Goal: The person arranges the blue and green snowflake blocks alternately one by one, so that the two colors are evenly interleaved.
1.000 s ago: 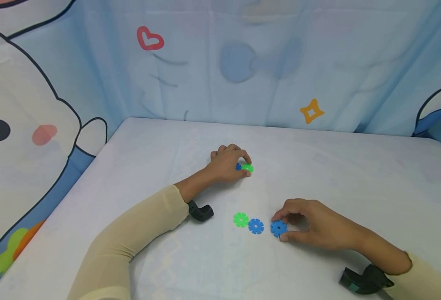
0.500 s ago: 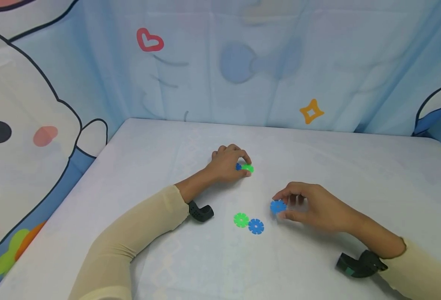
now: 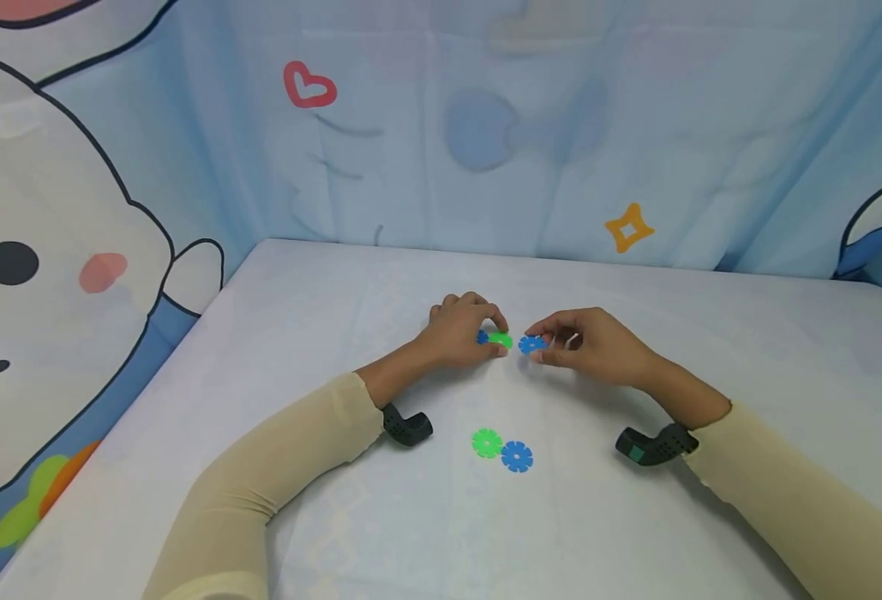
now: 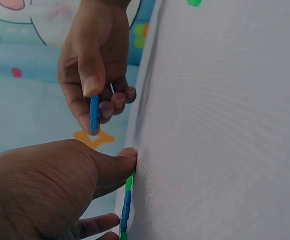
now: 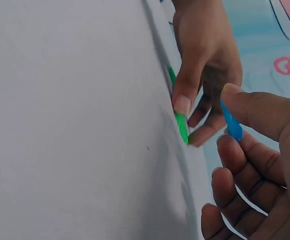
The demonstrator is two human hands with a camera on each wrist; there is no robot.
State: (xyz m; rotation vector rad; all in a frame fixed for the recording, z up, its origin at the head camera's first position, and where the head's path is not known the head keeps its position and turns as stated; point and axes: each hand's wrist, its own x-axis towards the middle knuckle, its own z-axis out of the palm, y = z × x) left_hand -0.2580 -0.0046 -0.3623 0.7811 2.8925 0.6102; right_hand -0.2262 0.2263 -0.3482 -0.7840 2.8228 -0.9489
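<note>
On the far part of the table, my left hand [image 3: 462, 333] pinches a green notched disc [image 3: 501, 340] between thumb and forefinger. The disc belongs to a row lying on the cloth: behind it come a blue disc [image 4: 126, 205] and another green one [image 4: 123, 235], partly hidden under the palm. My right hand [image 3: 602, 346] holds a separate blue notched disc [image 3: 531, 344] by its edges, between thumb and fingers. It hovers just right of the green disc, a small gap between them. In the right wrist view this blue disc [image 5: 232, 122] is raised and tilted.
Nearer to me lie a loose green disc [image 3: 487, 443] and a blue disc [image 3: 517, 457], edge to edge; whether they are joined I cannot tell. A white cloth covers the table [image 3: 381, 533]. Behind it hangs a printed blue curtain [image 3: 396, 167].
My right hand has lifted the blue disc from beside the two loose ones and carried it away from me, up to the left hand. The left hand stays in place.
</note>
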